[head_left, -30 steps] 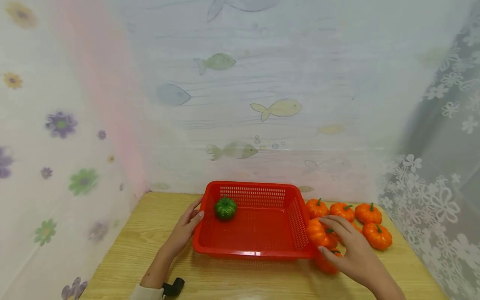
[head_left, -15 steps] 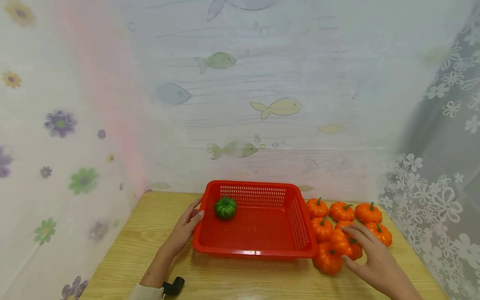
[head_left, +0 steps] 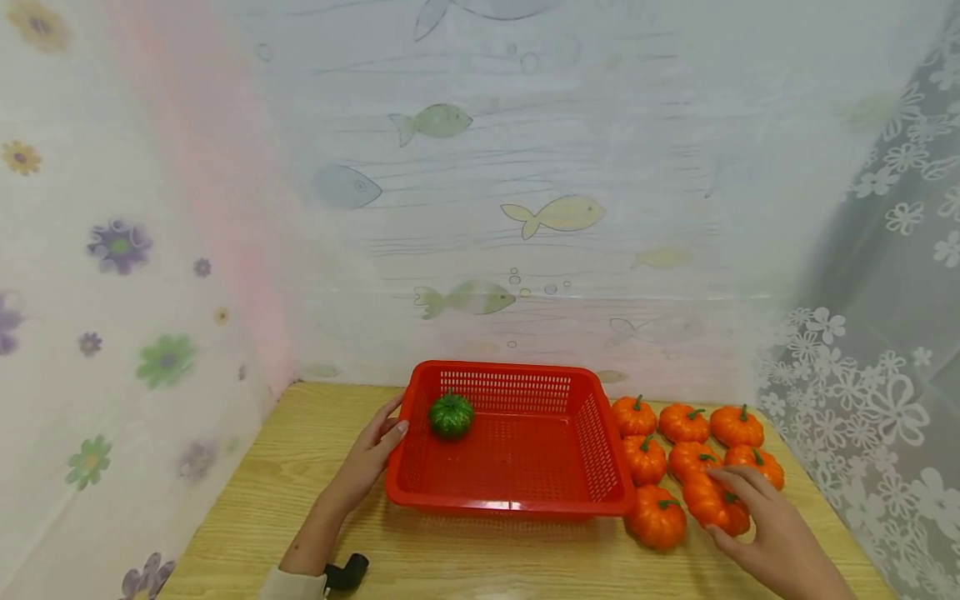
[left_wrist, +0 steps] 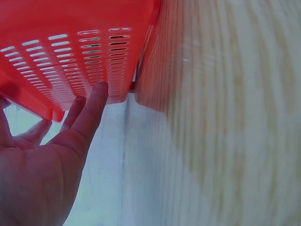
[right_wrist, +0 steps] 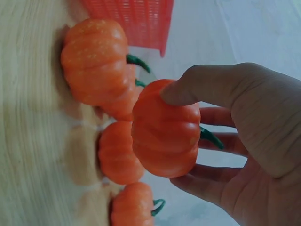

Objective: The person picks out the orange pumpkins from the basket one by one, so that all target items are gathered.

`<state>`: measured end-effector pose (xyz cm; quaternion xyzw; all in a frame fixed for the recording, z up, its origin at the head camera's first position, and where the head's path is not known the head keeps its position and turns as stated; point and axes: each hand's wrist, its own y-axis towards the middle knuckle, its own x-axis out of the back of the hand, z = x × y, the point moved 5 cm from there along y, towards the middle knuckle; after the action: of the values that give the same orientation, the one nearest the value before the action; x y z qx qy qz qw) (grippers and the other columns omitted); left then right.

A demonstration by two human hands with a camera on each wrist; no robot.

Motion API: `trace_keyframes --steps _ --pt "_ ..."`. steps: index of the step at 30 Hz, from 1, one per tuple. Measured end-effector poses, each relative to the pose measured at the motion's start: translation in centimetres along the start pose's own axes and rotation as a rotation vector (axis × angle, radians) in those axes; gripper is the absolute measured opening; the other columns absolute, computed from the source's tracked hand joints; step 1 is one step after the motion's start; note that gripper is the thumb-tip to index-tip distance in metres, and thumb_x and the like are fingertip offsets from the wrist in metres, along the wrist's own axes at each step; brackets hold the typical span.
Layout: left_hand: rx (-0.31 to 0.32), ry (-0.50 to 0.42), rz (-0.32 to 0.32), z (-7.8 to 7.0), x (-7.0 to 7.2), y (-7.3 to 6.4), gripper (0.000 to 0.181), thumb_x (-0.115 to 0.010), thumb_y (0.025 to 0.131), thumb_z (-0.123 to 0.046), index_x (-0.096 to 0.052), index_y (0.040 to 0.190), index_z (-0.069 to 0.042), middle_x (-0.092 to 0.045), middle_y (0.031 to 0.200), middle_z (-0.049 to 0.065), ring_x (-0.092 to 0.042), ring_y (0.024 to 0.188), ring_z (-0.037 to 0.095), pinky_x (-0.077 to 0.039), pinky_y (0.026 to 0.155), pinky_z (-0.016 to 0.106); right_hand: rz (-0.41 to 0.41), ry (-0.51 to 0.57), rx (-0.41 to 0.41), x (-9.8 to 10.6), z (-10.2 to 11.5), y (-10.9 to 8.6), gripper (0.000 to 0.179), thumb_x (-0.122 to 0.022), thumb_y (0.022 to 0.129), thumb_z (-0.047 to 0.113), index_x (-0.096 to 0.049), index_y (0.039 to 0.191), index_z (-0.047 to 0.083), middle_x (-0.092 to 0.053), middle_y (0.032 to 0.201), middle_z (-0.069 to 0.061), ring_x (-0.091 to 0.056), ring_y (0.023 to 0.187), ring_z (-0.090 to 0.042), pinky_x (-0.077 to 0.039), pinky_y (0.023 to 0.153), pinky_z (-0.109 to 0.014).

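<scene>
My left hand holds the left rim of a red slotted plastic basket. In the left wrist view, fingers lie against the basket's outer wall, under the rim. Inside the basket, near its left end, sits a small green pumpkin. To the right of the basket, my right hand grips a small orange pumpkin between thumb and fingers, its green stem toward the palm. This pumpkin is close over the table, front right among the other orange pumpkins.
Several orange pumpkins stand in rows right of the basket, including a front one near its corner and a back one. A wooden table bears everything. A patterned wall rises behind. A black device sits at my left wrist.
My right hand has carried the orange pumpkin from beside the basket's right rim rightward and toward the front, lower over the table. The left hand and basket have stayed put.
</scene>
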<state>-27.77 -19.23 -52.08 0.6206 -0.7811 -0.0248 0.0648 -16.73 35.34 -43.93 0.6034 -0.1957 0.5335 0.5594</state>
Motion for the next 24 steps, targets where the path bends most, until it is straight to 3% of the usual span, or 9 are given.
trace_keyframes --steps 7,14,21,24 --pt "-0.001 0.002 0.002 0.0 0.0 -0.1 0.06 -0.051 0.114 -0.031 -0.028 0.169 -0.028 -0.05 0.153 0.023 -0.061 0.13 0.042 -0.062 0.095 0.039 0.084 -0.002 -0.063 -1.3 -1.3 -1.1 0.073 -0.101 0.061 0.015 -0.069 0.125 0.001 -0.065 0.122 -0.016 -0.065 0.106 -0.041 -0.058 0.08 -0.06" --pt "0.001 0.007 0.006 0.1 0.2 0.0 0.058 -0.051 0.114 -0.032 -0.029 0.168 -0.033 -0.053 0.149 0.022 -0.063 0.127 0.042 -0.062 0.094 0.039 0.065 -0.023 -0.051 -2.8 -2.2 -1.9 0.068 -0.103 0.057 0.016 -0.073 0.117 0.003 -0.064 0.121 -0.015 -0.066 0.101 -0.035 -0.06 0.076 -0.049" --pt "0.026 0.002 0.013 -0.2 0.3 -0.1 0.058 -0.052 0.114 -0.034 -0.03 0.168 -0.033 -0.052 0.15 0.021 -0.062 0.128 0.041 -0.061 0.096 0.041 0.199 0.011 -0.152 -3.9 -3.0 -1.9 0.065 -0.101 0.066 0.02 -0.071 0.122 0.005 -0.062 0.122 -0.015 -0.066 0.102 -0.03 -0.06 0.078 -0.049" --pt "0.036 -0.007 0.013 -0.4 0.4 -0.2 0.058 -0.051 0.114 -0.034 -0.03 0.167 -0.033 -0.052 0.15 0.021 -0.062 0.129 0.041 -0.061 0.096 0.042 0.211 0.019 -0.159 -4.0 -3.1 -1.8 0.064 -0.1 0.068 0.021 -0.071 0.122 0.004 -0.061 0.122 -0.015 -0.065 0.101 -0.029 -0.06 0.078 -0.047"
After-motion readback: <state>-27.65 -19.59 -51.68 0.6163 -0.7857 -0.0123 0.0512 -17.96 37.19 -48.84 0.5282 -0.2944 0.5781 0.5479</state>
